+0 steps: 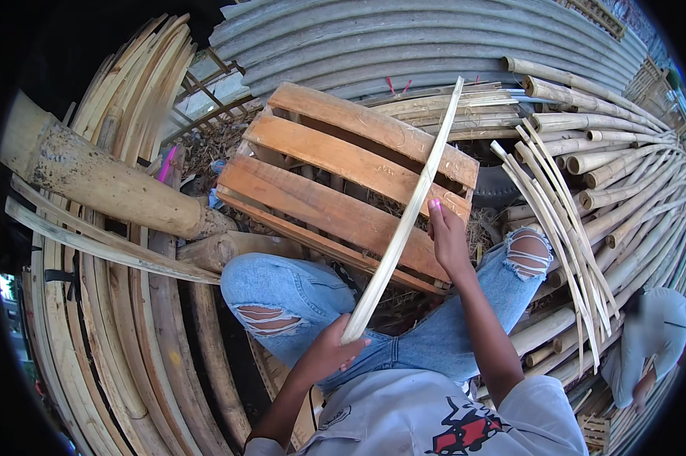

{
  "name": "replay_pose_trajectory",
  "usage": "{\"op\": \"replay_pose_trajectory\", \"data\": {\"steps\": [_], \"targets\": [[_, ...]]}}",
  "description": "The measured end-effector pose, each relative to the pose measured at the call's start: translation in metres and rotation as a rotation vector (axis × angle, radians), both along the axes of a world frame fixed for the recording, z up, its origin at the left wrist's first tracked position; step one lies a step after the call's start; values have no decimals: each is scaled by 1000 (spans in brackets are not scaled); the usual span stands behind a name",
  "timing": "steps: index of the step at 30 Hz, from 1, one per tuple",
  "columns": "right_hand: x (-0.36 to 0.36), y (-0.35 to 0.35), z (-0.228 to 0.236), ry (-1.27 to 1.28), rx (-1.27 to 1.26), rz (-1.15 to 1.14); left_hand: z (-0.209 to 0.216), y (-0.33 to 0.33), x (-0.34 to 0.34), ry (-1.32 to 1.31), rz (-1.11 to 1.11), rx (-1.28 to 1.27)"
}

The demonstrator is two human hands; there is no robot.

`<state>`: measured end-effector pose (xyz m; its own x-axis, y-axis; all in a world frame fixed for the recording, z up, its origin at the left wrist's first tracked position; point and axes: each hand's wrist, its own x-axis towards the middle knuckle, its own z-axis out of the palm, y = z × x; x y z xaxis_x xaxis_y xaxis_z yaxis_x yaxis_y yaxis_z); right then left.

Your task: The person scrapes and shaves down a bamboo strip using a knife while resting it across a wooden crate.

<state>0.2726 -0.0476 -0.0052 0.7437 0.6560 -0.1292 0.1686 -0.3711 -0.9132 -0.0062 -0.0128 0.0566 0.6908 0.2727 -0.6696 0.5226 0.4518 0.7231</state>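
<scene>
A long, pale split bamboo strip [405,220] slants across the view from my lap, over a slatted wooden crate [312,182], to a far narrow tip. My left hand [329,353] is closed round its near end, just above my lap. My right hand [449,237] is closed beside the strip, above the crate's right end. A small bright pink tip [434,204] shows at the top of the right fist; the rest of what it grips is hidden by the fingers, so its kind cannot be told.
A thick bamboo pole [107,171] and a split strip [107,243] reach in from the left, beside stacked slats. Thin cut strips [559,228] lie at my right knee, over piled bamboo poles [609,159]. Corrugated sheeting [404,45] stands behind. Another person [651,334] bends at far right.
</scene>
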Motion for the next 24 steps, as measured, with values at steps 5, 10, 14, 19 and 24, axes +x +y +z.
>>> {"op": "replay_pose_trajectory", "data": {"steps": [5, 10, 14, 19, 24], "targets": [[-56, -61, 11, -140, -55, 455, -17, 0, 26, 37, -40, 200], [-73, -75, 2, -324, -241, 778, -31, -1, 40, -4, -24, 262], [-18, -34, -21, -445, -362, 393, -32, -3, 32, 39, -32, 286], [-17, -17, -5, -368, -361, 485, -30, 0, 18, 57, 7, 218], [-40, -50, -16, -473, -274, 707, -22, 12, 9, 62, -19, 181]]}}
